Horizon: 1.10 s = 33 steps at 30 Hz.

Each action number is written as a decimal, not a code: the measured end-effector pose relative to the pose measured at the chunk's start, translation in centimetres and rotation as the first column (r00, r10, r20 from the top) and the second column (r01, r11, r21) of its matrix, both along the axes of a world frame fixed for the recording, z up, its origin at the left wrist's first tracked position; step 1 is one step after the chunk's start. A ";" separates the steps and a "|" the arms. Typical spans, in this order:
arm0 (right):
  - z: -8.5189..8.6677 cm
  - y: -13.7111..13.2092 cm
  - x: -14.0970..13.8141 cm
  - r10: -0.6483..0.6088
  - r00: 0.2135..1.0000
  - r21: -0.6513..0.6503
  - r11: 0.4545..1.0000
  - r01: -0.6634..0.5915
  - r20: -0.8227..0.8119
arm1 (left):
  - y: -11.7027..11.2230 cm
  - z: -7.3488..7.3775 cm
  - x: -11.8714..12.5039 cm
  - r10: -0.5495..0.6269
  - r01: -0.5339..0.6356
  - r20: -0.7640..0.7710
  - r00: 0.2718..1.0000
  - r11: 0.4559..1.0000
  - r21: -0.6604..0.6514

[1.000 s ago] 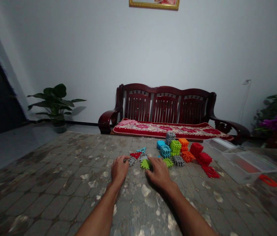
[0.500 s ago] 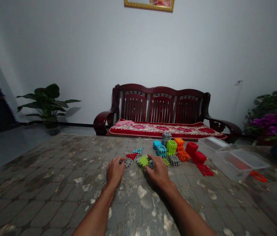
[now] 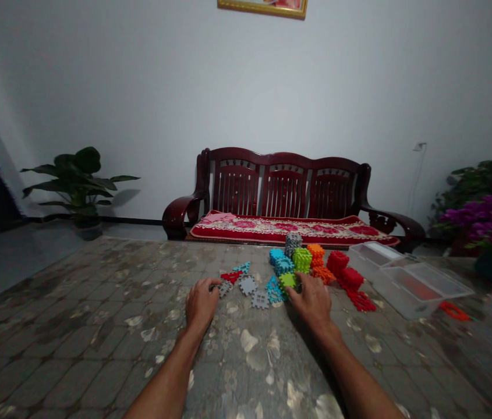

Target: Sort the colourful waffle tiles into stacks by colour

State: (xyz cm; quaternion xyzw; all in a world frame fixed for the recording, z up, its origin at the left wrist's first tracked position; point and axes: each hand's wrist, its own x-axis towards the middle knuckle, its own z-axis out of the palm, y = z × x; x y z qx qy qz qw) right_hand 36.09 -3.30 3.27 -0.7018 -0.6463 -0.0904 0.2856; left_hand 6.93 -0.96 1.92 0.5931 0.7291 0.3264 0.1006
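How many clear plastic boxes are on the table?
2. The near clear box lies right of the red pieces; the far clear box sits behind it, nearer the bench.

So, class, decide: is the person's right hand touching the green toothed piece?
Touching. In the head view the right hand has its fingertips on the green toothed piece, with no gap visible between them.

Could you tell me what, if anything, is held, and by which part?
The right hand pinches a green piece by its right edge. The left hand touches a grey piece; grip unclear.
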 end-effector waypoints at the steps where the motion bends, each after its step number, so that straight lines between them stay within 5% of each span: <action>1: 0.0 0.0 -0.1 0.000 1.000 -0.005 1.000 0.000 0.010 | 0.0 0.0 0.0 0.002 -0.002 0.005 1.000 1.000 -0.001; 9: 0.4 -1.5 -1.2 0.115 0.991 -0.016 0.993 -0.114 0.062 | 0.1 -0.3 -0.1 -0.011 0.011 0.016 1.000 1.000 0.011; 14: 0.3 -2.6 -3.2 0.304 0.945 -0.115 0.950 -0.292 0.118 | 0.0 -0.4 0.0 -0.021 0.022 -0.016 1.000 1.000 0.019; 20: -0.3 -3.0 -5.0 0.358 0.928 -0.221 0.918 -0.330 0.101 | -0.3 -0.4 -0.1 -0.031 0.033 -0.071 0.997 0.999 0.026; 27: -1.6 -2.9 -5.5 0.488 0.867 -0.114 0.860 -0.497 -0.098 | -1.0 0.3 0.5 -0.060 0.055 -0.169 0.984 0.998 -0.038; 33: -2.6 -2.3 -5.4 0.511 0.852 -0.012 0.857 -0.516 -0.113 | -1.3 0.5 0.7 -0.111 0.098 -0.235 0.966 0.993 -0.063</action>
